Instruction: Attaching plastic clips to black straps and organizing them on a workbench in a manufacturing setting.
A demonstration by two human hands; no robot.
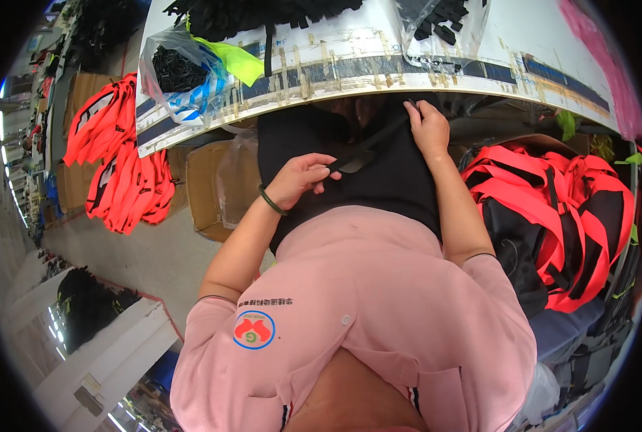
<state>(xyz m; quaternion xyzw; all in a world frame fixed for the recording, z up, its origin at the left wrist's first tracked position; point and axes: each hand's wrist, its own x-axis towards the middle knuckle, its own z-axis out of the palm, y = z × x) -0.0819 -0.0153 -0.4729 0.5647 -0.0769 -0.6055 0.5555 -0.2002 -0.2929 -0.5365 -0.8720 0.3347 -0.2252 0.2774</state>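
Observation:
A narrow black strap (376,139) stretches slantwise over my lap, on the dark cloth of my clothing. My left hand (301,180) pinches its nearer end between thumb and fingers. At the farther end, close under the table's front edge, my right hand (429,131) has its fingers closed on the same strap. The strap looks taut and runs up from left to right. Where its far end goes, in the shadow below the table, I cannot make out.
Ahead stands a white table (357,43) with taped edges, bearing black pieces and a plastic bag (181,68) of black parts. Red-and-black strapped goods (551,216) are heaped at my right. More red pieces (123,169) hang at the left, beside a cardboard box (216,191).

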